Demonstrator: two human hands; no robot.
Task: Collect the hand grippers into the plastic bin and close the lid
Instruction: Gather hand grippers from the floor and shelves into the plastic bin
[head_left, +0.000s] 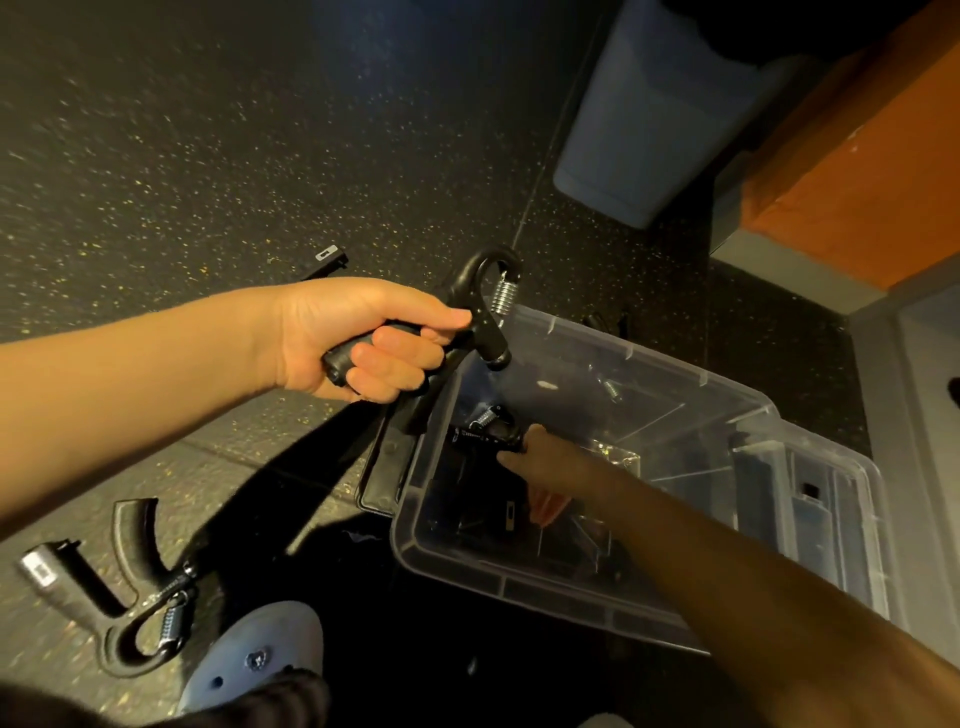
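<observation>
Head view: the left hand (363, 338) grips a hand gripper (483, 312) by its handle over the open plastic bin (519, 582), the right hand (540, 467) reaches inside at a second gripper (488, 434), its grasp lost in shadow, a third gripper (135, 587) remains on the floor (208, 156) below the left forearm, and the lid cannot be made out.
</observation>
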